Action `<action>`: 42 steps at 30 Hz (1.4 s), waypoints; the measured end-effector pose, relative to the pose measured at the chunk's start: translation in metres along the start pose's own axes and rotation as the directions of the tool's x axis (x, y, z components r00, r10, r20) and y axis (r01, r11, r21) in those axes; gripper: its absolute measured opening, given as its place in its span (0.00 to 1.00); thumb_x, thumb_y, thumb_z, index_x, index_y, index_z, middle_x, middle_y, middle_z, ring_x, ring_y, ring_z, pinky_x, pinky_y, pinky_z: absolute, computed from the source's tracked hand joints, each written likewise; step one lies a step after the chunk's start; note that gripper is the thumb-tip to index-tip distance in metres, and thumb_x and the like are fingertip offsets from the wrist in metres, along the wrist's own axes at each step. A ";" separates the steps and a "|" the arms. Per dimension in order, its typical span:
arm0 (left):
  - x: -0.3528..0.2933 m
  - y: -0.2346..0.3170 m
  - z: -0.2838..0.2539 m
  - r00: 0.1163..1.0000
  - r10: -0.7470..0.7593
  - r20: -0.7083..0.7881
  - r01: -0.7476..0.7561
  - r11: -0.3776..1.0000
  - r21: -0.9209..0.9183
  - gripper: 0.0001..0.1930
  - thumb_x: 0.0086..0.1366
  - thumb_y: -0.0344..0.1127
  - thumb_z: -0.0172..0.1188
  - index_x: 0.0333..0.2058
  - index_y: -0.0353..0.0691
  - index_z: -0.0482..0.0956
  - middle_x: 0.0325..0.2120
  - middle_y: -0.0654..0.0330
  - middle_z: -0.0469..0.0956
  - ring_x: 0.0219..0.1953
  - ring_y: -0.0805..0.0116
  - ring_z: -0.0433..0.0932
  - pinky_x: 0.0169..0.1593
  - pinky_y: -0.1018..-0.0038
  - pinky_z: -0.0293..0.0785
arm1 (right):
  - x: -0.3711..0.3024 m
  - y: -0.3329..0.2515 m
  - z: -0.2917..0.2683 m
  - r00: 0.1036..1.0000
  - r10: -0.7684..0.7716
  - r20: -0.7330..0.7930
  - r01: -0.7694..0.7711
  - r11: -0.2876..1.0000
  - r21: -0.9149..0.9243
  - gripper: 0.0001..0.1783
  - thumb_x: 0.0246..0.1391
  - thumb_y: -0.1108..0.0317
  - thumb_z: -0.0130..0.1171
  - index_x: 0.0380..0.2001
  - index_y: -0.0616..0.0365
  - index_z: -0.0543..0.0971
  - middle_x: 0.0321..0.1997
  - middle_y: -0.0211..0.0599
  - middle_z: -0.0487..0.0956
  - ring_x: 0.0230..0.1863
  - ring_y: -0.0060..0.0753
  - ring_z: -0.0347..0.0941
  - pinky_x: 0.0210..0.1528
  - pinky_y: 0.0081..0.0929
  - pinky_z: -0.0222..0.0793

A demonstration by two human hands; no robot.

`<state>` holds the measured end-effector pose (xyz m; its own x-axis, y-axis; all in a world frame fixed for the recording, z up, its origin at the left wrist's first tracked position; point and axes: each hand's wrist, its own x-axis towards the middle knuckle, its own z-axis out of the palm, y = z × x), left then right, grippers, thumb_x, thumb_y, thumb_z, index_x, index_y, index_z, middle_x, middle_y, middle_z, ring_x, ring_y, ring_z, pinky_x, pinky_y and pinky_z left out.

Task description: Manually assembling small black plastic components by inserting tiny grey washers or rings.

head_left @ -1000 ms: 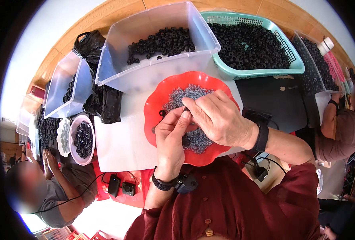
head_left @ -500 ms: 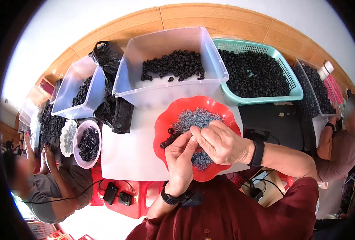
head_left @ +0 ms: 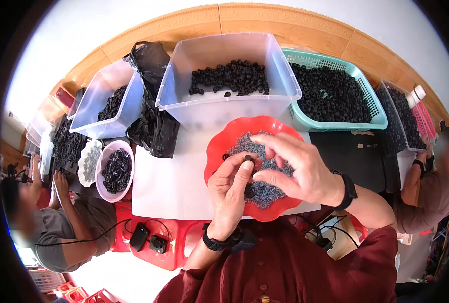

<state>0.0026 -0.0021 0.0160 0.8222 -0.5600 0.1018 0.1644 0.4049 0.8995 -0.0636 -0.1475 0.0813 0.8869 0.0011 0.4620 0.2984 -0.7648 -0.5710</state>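
As we look down on a white tabletop point(head_left: 161, 194), we see a translucent rectangular plastic bin point(head_left: 204, 112) beside a turquoise rectangular perforated plastic basket point(head_left: 343, 124). Nearer us lies a red scalloped plastic bowl point(head_left: 217, 151). Above it we find the right hand point(head_left: 308, 171), thumb and index finger parted, and the left hand point(head_left: 228, 194), pinching a small round black piece point(head_left: 248, 158). Smallest are translucent grey-blue pieces point(head_left: 265, 194) in the bowl.

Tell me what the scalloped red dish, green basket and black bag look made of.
Red dish: probably smooth plastic; even colour, wavy rim. Green basket: likely rigid, satin plastic; regular lattice walls. Black bag: apparently thin, glossy plastic film; bright creases.
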 end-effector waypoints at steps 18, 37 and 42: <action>-0.004 0.015 -0.004 0.912 0.231 0.339 -0.359 0.851 0.383 0.10 0.59 0.28 0.61 0.40 0.35 0.80 0.42 0.55 0.79 0.45 0.61 0.77 0.50 0.69 0.72 | -0.025 -0.006 0.016 0.671 0.410 0.618 -0.687 0.028 0.726 0.21 0.61 0.54 0.50 0.22 0.57 0.75 0.14 0.16 0.58 0.15 0.10 0.48 0.15 0.14 0.43; -0.002 0.018 -0.041 0.965 0.203 -0.166 -0.145 0.940 0.307 0.12 0.66 0.31 0.55 0.45 0.33 0.77 0.42 0.56 0.79 0.39 0.73 0.76 0.43 0.80 0.69 | 0.021 0.017 -0.008 0.614 0.606 0.506 -0.705 0.132 0.697 0.21 0.59 0.46 0.50 0.23 0.52 0.70 0.15 0.19 0.63 0.13 0.10 0.51 0.14 0.13 0.44; -0.002 0.014 -0.048 0.962 0.184 -0.204 -0.119 0.949 0.292 0.12 0.66 0.31 0.55 0.46 0.33 0.76 0.43 0.56 0.78 0.39 0.75 0.75 0.42 0.81 0.69 | 0.059 0.030 -0.013 0.854 0.448 0.265 -0.498 0.555 0.667 0.26 0.62 0.52 0.51 0.54 0.62 0.71 0.23 0.33 0.75 0.18 0.17 0.63 0.22 0.17 0.61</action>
<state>0.0297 0.0396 0.0074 0.9320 -0.3167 0.1764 -0.1013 0.2398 0.9655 -0.0067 -0.1786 0.1005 0.9844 -0.1713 -0.0412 -0.0410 0.0049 -0.9991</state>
